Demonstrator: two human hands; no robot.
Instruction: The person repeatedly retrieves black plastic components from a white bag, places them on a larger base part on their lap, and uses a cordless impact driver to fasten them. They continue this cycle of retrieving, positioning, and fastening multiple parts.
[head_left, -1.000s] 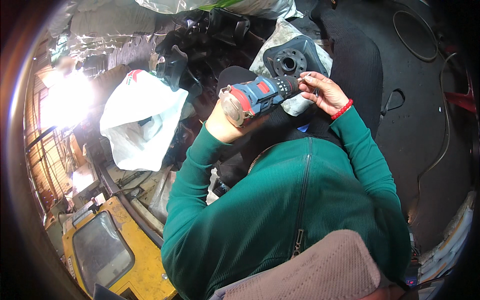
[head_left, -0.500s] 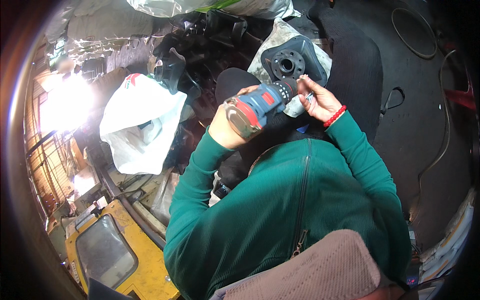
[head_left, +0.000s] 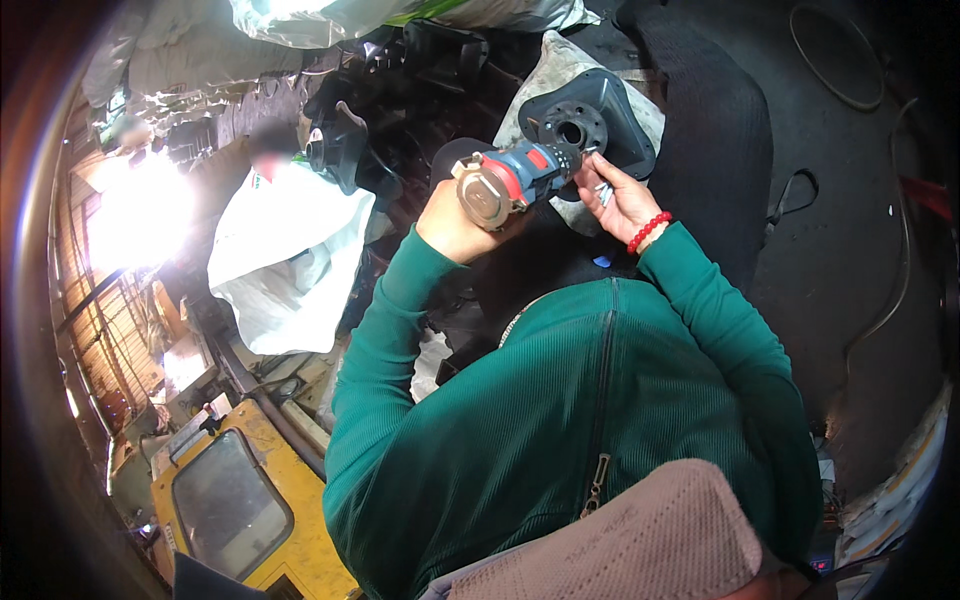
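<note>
My left hand [head_left: 452, 222] is wrapped round a blue and red cordless drill [head_left: 528, 170]. Its chuck end points up and right, at the near side of a black moulded part [head_left: 622, 118] with a round, holed flange. That part rests on a grubby white sack [head_left: 540, 82] over my lap. Right beside the chuck is my right hand [head_left: 628, 205], a red bead bracelet at its wrist. Its thumb and forefinger pinch close to the drill tip, and several small screws [head_left: 604, 194] lie in its curled fingers. The drill hides the tip itself.
To the left hangs an opened white plastic bag [head_left: 290, 255]. Dark moulded parts [head_left: 345, 145] are heaped beyond it. A yellow machine panel with a window [head_left: 235, 500] stands at lower left. On the right, a cable [head_left: 903, 250] and a black strap loop [head_left: 795, 190] lie on the dark floor.
The drill has tilted, showing more of its rear end, and shifted slightly up. My right hand has moved a little left, with the screws still in it.
</note>
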